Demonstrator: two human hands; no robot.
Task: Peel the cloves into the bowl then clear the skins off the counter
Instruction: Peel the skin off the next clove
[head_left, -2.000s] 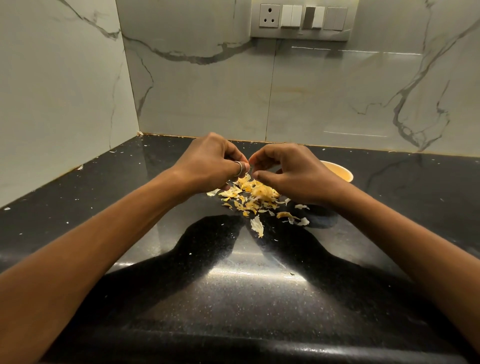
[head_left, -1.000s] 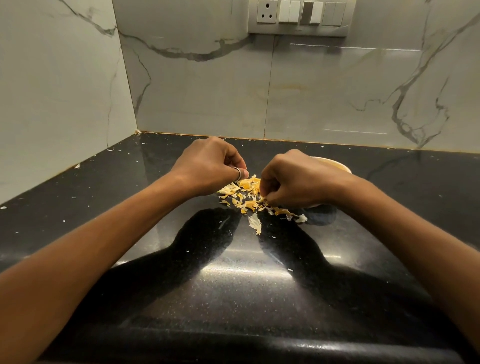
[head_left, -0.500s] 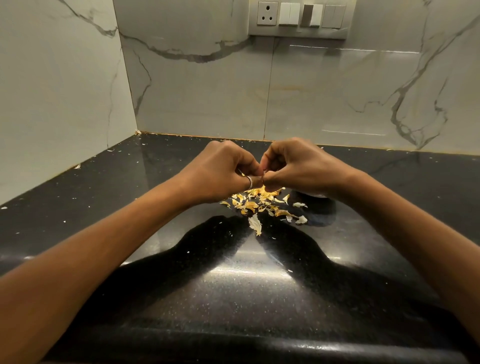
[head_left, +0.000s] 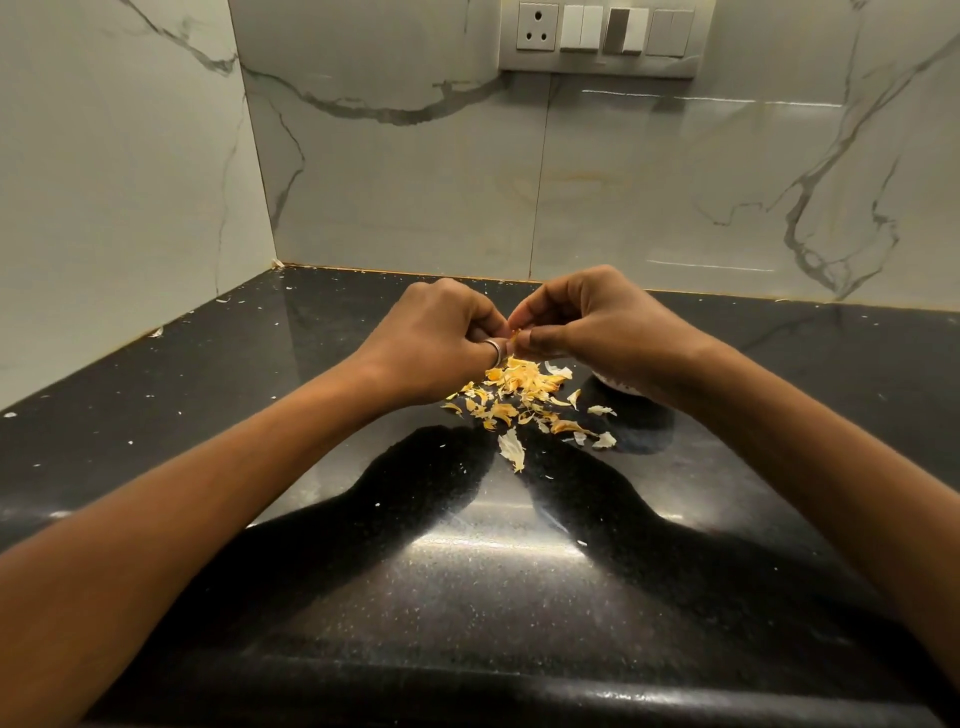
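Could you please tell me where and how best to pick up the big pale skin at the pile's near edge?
Probably pinch the big pale skin across its broad middle, coming from above on the near side. It lies flat and thin on the counter at the fringe of the pile, tapering to a point toward you, with bare surface there.

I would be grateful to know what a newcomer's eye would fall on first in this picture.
Most likely the left hand and right hand meeting at the centre, together pinching a small yellowish piece. Just below them, a scatter of pale yellow skins stands out against the glossy black counter. A white socket-and-switch plate sits high on the marble wall.
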